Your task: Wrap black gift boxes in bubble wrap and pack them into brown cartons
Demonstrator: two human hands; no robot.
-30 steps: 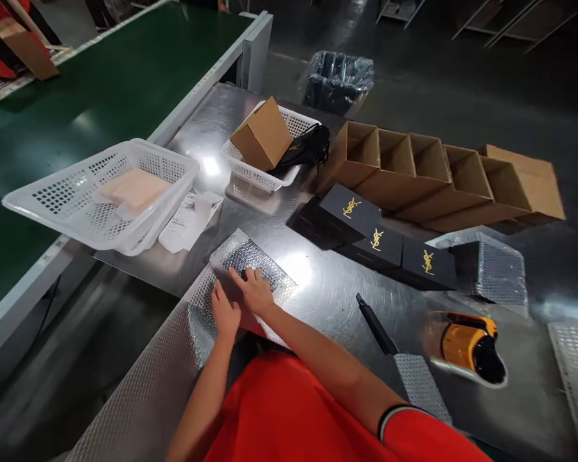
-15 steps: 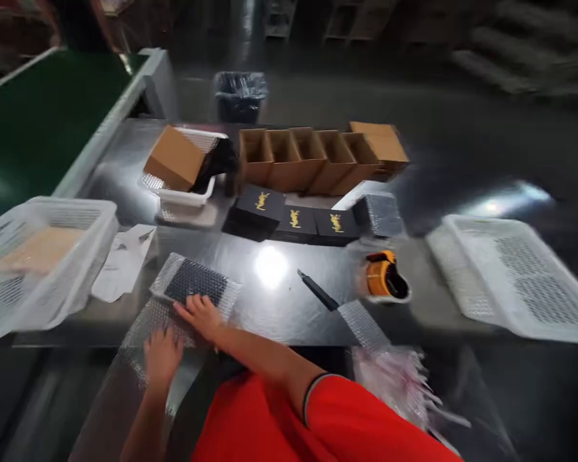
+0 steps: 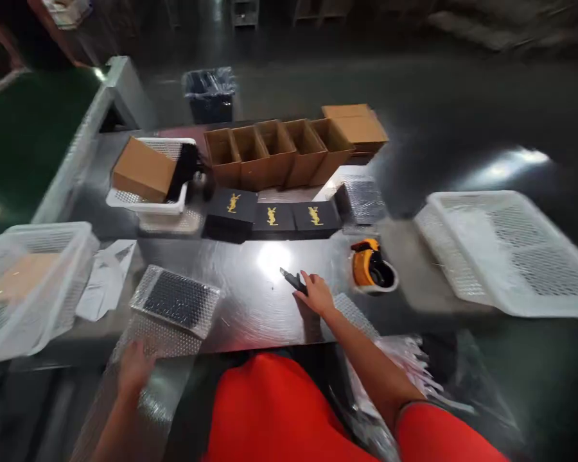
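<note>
My right hand (image 3: 316, 293) is closed around a black utility knife (image 3: 295, 281), its blade pointing up and to the left above the metal table. At the left, a dark flat box (image 3: 176, 298) lies in clear bubble wrap on the table. From under it a sheet of bubble wrap (image 3: 161, 337) runs down over the front edge. My left hand (image 3: 135, 369) is at that sheet near the edge, its fingers smeared by motion; whether it grips the sheet cannot be made out.
Black boxes with gold logos (image 3: 272, 218) stand in a row before open cardboard boxes (image 3: 270, 151). White baskets stand left (image 3: 84, 256) and right (image 3: 462, 282). A tape roll with an orange part (image 3: 365, 266) sits right of my right hand. A person (image 3: 43, 32) stands by the green conveyor (image 3: 24, 141).
My right hand has left the wrapped box, moved right and taken hold of the utility knife. My left hand has shifted down and left along the bubble wrap. The camera view has turned slightly.
</note>
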